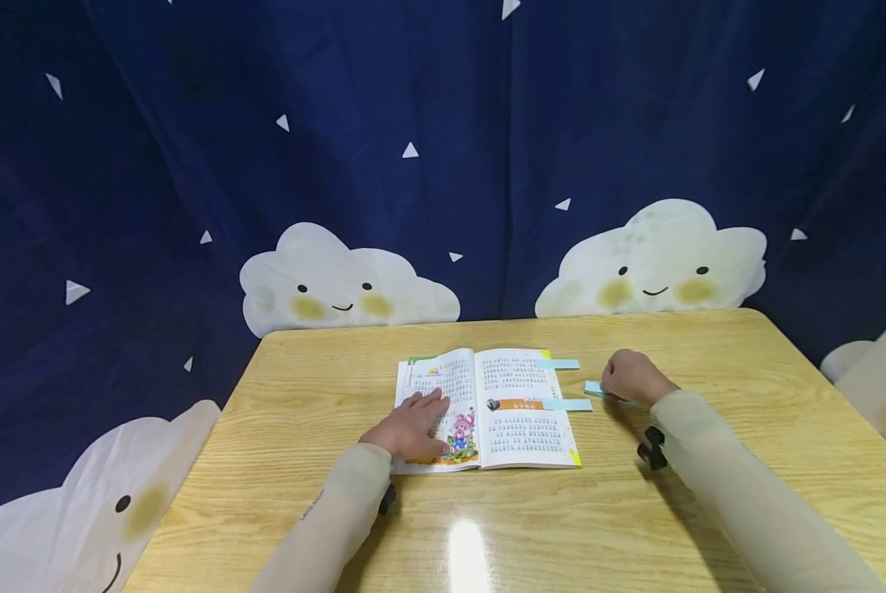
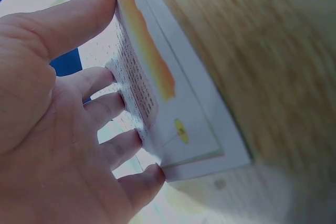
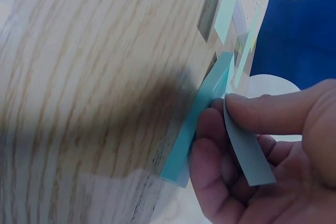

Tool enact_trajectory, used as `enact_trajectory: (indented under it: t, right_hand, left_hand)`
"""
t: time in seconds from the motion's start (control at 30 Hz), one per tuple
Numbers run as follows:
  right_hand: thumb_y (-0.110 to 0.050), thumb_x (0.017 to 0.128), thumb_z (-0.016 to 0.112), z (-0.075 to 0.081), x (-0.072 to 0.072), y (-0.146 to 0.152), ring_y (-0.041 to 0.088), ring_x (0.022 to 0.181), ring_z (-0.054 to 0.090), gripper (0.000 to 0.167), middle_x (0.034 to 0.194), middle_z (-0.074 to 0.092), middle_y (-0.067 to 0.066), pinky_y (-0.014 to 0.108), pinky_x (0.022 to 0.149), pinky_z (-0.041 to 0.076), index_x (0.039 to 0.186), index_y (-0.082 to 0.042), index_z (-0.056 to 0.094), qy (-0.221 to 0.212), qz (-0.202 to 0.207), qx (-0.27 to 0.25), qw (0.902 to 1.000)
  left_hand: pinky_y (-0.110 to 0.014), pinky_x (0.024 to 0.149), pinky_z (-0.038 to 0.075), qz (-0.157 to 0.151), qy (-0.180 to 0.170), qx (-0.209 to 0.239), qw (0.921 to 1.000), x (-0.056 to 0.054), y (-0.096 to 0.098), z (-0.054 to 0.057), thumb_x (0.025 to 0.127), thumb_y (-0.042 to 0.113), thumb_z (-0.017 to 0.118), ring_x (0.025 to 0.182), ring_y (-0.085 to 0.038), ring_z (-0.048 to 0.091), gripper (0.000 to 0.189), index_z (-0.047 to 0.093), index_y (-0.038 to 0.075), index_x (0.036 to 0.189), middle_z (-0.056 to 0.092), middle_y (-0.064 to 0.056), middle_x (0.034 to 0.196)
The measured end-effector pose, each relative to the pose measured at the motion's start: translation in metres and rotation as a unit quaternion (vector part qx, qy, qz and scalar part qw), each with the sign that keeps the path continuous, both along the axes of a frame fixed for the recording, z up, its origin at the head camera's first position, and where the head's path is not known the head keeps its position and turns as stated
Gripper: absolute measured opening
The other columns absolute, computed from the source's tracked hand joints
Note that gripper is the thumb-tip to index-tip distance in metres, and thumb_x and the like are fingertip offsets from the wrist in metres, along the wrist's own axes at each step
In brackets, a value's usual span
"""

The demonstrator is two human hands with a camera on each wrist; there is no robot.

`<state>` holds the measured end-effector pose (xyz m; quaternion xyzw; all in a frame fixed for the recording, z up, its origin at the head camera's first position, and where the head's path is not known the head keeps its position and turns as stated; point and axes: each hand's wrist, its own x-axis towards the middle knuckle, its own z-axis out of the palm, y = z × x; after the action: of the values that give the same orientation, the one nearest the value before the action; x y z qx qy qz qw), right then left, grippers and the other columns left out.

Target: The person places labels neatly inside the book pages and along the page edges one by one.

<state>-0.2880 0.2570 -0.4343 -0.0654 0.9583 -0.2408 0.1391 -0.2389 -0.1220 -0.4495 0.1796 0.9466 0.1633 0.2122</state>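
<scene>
An open book [image 1: 520,441] with printed text lies on the table, a pink cartoon animal on its left page. My left hand [image 1: 409,427] rests on that page with its fingers spread, and in the left wrist view its fingertips touch the paper [image 2: 147,77]. Two light blue sticky strips, an upper strip [image 1: 560,364] and a lower strip [image 1: 571,404], stick out past the right page's edge. To the right of the book is a pad of blue sticky notes [image 3: 186,135]. Above it, my right hand [image 1: 633,376] pinches a sticky note [image 3: 249,153] between thumb and curled fingers; the note bends up from the pad.
The wooden table [image 1: 317,379] reaches back to a dark blue curtain [image 1: 443,107] printed with clouds and white triangles. A dark device [image 1: 652,449] sits on the right wrist. Light glares off the table's front part.
</scene>
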Motion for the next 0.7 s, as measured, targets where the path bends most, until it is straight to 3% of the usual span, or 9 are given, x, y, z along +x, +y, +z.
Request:
enact_trajectory:
  t: [0.43,0.7]
  right_hand:
    - [-0.007,0.092,0.047,0.0036,-0.0007,-0.0010,0.011,0.047,0.038,0.040,0.048,0.044,-0.006,0.027,0.058,0.038,0.053,-0.017,0.047,-0.020,-0.003,0.002,0.9998]
    - [-0.005,0.090,0.046,0.0065,0.0004,-0.0007,0.010,0.045,0.035,0.038,0.048,0.045,-0.004,0.026,0.055,0.036,0.053,-0.014,0.047,-0.039,-0.008,-0.027,0.9988]
  left_hand:
    - [-0.052,0.126,0.021,-0.001,0.000,-0.004,1.0000,-0.0010,-0.0011,-0.0019,0.092,0.036,0.069,0.156,-0.034,0.014,0.078,0.030,0.019,0.157,0.018,0.000,0.168]
    - [-0.052,0.126,0.021,0.001,0.001,-0.003,1.0000,-0.0006,-0.0007,-0.0011,0.092,0.036,0.068,0.156,-0.034,0.015,0.077,0.030,0.020,0.157,0.019,0.000,0.168]
